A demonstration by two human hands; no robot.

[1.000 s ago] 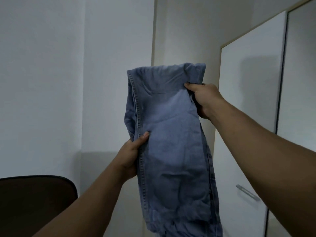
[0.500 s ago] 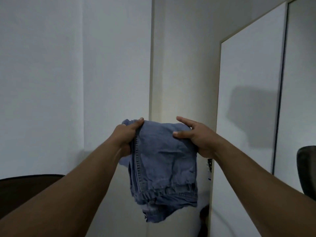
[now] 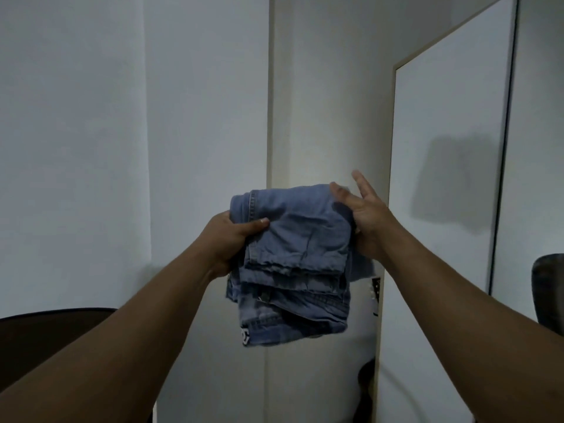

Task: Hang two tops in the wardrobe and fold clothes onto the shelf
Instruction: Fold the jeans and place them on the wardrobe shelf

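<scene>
The folded blue jeans (image 3: 293, 261) hung in mid-air in front of the person, at the centre of the view, held up between both hands before a pale wall corner (image 3: 270, 117). The denim was doubled over into several layers, with a stitched side seam running down its 9 o'clock edge and a waistband with a small dark label hanging at 6 o'clock. The left hand (image 3: 229, 242) gripped that 9 o'clock edge, its thumb pressed flat across the front of the cloth and the remaining fingers hidden behind it. The right hand (image 3: 366, 218) lay against the 3 o'clock edge with its palm to the fabric and its fingers spread and pointing up toward 12 o'clock, pinching nothing. Farther toward 3 o'clock stood the white wardrobe door (image 3: 445, 178), shut, carrying a grey shadow. A dark chair back (image 3: 45, 340) sat at 8 o'clock, and another dark seat (image 3: 549, 288) showed at 4 o'clock.
</scene>
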